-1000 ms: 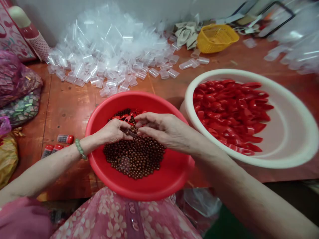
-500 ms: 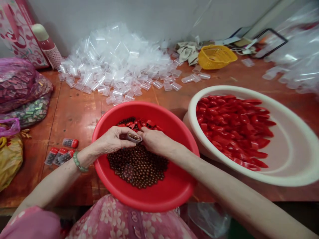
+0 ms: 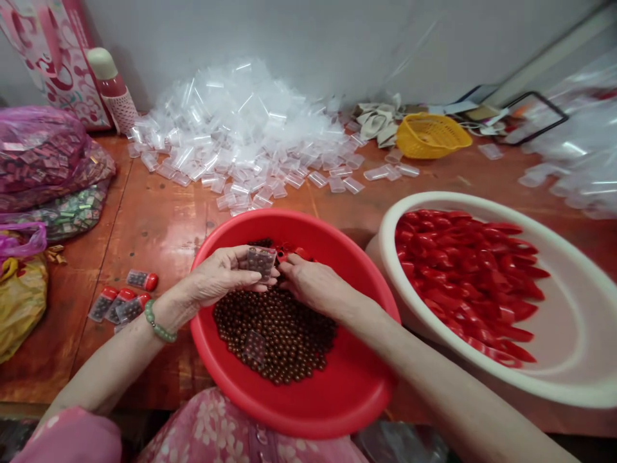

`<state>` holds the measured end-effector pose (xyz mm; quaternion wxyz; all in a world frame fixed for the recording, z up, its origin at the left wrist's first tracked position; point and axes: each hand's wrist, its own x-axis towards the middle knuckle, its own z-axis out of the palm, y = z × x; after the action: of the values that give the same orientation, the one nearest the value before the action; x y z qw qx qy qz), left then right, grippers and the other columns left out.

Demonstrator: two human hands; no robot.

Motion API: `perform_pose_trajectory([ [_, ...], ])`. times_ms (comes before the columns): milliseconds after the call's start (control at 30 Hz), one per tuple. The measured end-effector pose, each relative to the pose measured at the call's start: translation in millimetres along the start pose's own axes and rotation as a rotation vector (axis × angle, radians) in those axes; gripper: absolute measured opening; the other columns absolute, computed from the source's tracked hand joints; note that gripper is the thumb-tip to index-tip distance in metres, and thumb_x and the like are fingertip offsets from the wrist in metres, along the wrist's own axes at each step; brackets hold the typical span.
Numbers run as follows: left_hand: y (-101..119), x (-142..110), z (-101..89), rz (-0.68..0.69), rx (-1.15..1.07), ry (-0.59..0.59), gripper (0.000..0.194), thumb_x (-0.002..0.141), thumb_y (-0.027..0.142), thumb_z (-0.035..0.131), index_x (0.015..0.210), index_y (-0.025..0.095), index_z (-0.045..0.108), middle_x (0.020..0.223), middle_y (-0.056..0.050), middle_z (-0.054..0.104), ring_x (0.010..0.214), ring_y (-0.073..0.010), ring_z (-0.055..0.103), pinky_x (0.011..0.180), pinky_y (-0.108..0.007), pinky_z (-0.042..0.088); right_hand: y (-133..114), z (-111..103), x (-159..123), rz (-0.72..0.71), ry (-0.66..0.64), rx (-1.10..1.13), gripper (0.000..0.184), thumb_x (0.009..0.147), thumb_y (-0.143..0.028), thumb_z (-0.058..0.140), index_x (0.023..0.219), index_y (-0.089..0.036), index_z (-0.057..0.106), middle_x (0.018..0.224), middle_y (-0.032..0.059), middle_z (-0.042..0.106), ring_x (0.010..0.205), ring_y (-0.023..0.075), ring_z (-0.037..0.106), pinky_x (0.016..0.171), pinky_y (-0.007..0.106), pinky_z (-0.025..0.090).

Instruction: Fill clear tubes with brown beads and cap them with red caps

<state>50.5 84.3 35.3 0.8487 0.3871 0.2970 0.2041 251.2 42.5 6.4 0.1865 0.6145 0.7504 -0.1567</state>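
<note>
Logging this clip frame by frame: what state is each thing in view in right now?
left hand, closed
clear plastic tube, held in that hand, full of beads, uncapped
right hand, fingers curled, beside that tube
red basin, upright, holding loose brown beads
white basin, upright, heaped with red pointed caps
loose clear tubes, empty, piled
capped tubes, filled, lying down

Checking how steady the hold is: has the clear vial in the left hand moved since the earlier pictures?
Yes: the clear vial now sits closer to the far rim of the red basin than before.
</note>
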Motion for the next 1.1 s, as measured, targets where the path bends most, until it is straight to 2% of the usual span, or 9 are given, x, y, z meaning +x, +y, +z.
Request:
perform_pose_trajectory([
  [133, 1.3, -0.4, -1.9, 0.016, -0.024, 0.039, 0.042, 0.063, 0.004, 0.073, 0.103, 0.013, 0.064, 0.094, -0.007, 0.071, 0.086, -0.0160, 0.069, 0.079, -0.028, 0.051, 6.2, 3.7, -13.0, 0.109, -0.056, -0.020, 0.032, 0.088, -0.016, 0.045, 0.118, -0.011, 0.056, 0.115, 0.0210, 0.060, 0.089, 0.0283, 0.068, 0.068, 0.034, 0.050],
  [333, -1.9, 1.1, -3.2, 0.018, -0.062, 0.005, 0.053, 0.058, -0.001, 0.075, 0.108, 0.015, 0.063, 0.101, -0.007, 0.070, 0.092, -0.0173, 0.067, 0.088, -0.032, 0.049, 9.9, 16.9, -10.4, 0.078, -0.102, 0.031, 0.034, 0.085, -0.004, 0.037, 0.107, -0.013, 0.062, 0.096, 0.0161, 0.069, 0.087, 0.0262, 0.069, 0.067, 0.033, 0.048],
  [433, -0.4, -3.7, 0.5, 0.052, -0.047, 0.018, 0.052, 0.061, 0.003, 0.076, 0.110, 0.015, 0.063, 0.107, -0.009, 0.069, 0.097, -0.0174, 0.065, 0.086, -0.030, 0.049, 12.3, 14.3, -10.9, 0.063, -0.059, 0.062, 0.028, 0.084, -0.007, 0.042, 0.102, -0.014, 0.062, 0.091, 0.0147, 0.070, 0.084, 0.0255, 0.069, 0.065, 0.031, 0.047],
  [533, 1.6, -10.1, 6.3, 0.132, 0.066, 0.037, 0.037, 0.072, 0.016, 0.073, 0.107, 0.015, 0.063, 0.109, -0.010, 0.067, 0.095, -0.0164, 0.063, 0.078, -0.027, 0.051, 15.9, 6.5, -17.6, 0.069, 0.023, 0.130, 0.019, 0.089, -0.018, 0.044, 0.096, -0.014, 0.061, 0.085, 0.0125, 0.069, 0.076, 0.0228, 0.067, 0.065, 0.032, 0.046],
  [600, 1.2, -12.5, 9.5, 0.174, 0.162, 0.057, 0.029, 0.078, 0.025, 0.069, 0.105, 0.013, 0.064, 0.107, -0.011, 0.067, 0.092, -0.0156, 0.062, 0.074, -0.026, 0.050, 17.1, 1.3, -24.0, 0.023, 0.169, 0.397, 0.020, 0.091, -0.028, 0.045, 0.098, -0.015, 0.060, 0.081, 0.0083, 0.068, 0.072, 0.0194, 0.064, 0.065, 0.030, 0.047],
  [700, -1.3, -12.8, 11.9, 0.183, 0.239, 0.093, 0.030, 0.080, 0.033, 0.068, 0.101, 0.012, 0.064, 0.100, -0.010, 0.068, 0.089, -0.0150, 0.062, 0.068, -0.023, 0.048, 13.7, -4.2, -33.0, -0.064, 0.416, 1.027, 0.032, 0.086, -0.040, 0.055, 0.110, -0.019, 0.057, 0.077, 0.0018, 0.065, 0.067, 0.0162, 0.062, 0.062, 0.028, 0.049],
  [800, -2.3, -13.1, 13.1, 0.145, 0.253, 0.043, 0.035, 0.079, 0.039, 0.068, 0.102, 0.012, 0.063, 0.100, -0.010, 0.068, 0.090, -0.0163, 0.062, 0.070, -0.024, 0.048, 5.2, -8.6, -39.1, -0.062, 0.494, 1.418, 0.037, 0.077, -0.042, 0.068, 0.106, -0.021, 0.058, 0.074, -0.0009, 0.065, 0.062, 0.0141, 0.063, 0.059, 0.026, 0.051],
  [900, -1.7, -14.5, 14.8, 0.143, 0.211, 0.043, 0.036, 0.078, 0.039, 0.070, 0.101, 0.012, 0.062, 0.093, -0.007, 0.067, 0.085, -0.0141, 0.063, 0.074, -0.025, 0.049, -3.0, -13.0, -42.4, -0.046, 0.571, 1.607, 0.033, 0.071, -0.039, 0.075, 0.095, -0.022, 0.061, 0.069, -0.0023, 0.066, 0.058, 0.0125, 0.064, 0.057, 0.024, 0.052],
  [1100, -7.0, -12.6, 18.2, 0.143, 0.099, 0.098, 0.040, 0.071, 0.036, 0.077, 0.100, 0.013, 0.060, 0.086, -0.004, 0.067, 0.078, -0.0122, 0.064, 0.076, -0.027, 0.051, -13.7, -18.5, -42.2, -0.085, 0.667, 1.758, 0.028, 0.075, -0.041, 0.073, 0.093, -0.023, 0.059, 0.076, -0.0004, 0.071, 0.060, 0.0142, 0.069, 0.062, 0.028, 0.058],
])
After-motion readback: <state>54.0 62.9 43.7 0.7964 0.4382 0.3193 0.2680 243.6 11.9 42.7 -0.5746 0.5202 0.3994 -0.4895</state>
